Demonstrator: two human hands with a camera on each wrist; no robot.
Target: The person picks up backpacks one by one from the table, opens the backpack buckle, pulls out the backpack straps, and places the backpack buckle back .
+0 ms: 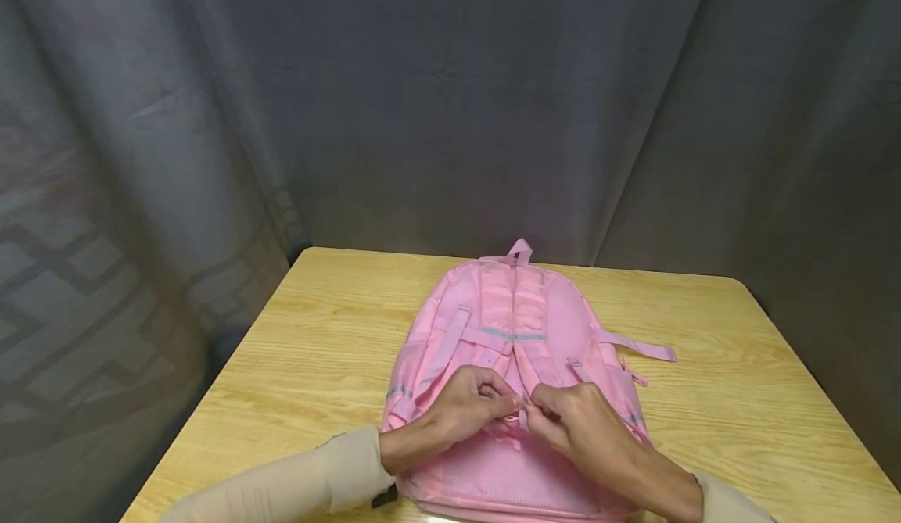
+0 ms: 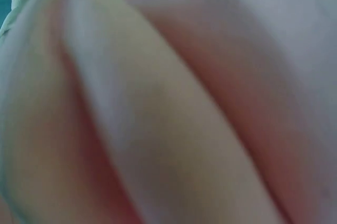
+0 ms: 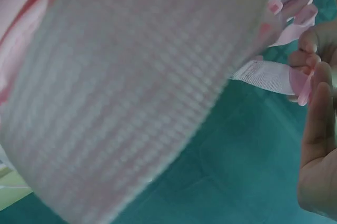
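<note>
A pink backpack (image 1: pixel 535 468) lies on the table with its shoulder-strap side up. Over its middle, my left hand (image 1: pixel 464 407) pinches a small pink plastic buckle piece (image 1: pixel 512 419) between thumb and fingers. Close against it from the right, my right hand (image 1: pixel 587 429) pinches a narrow pink strap at the same spot. In the right wrist view the pink webbing strap (image 3: pixel 268 76) runs to fingers (image 3: pixel 318 124) gripping its end. The fingertips hide much of the buckle. Blurred folds of a hand (image 2: pixel 158 103) fill most of the left wrist view.
The wooden table (image 1: pixel 324 335) extends on both sides of the backpack. A loose strap end (image 1: pixel 644 348) sticks out on the right, and a carry loop (image 1: pixel 520 251) stands at the top. Grey curtains (image 1: pixel 450 116) hang behind the table and at its sides.
</note>
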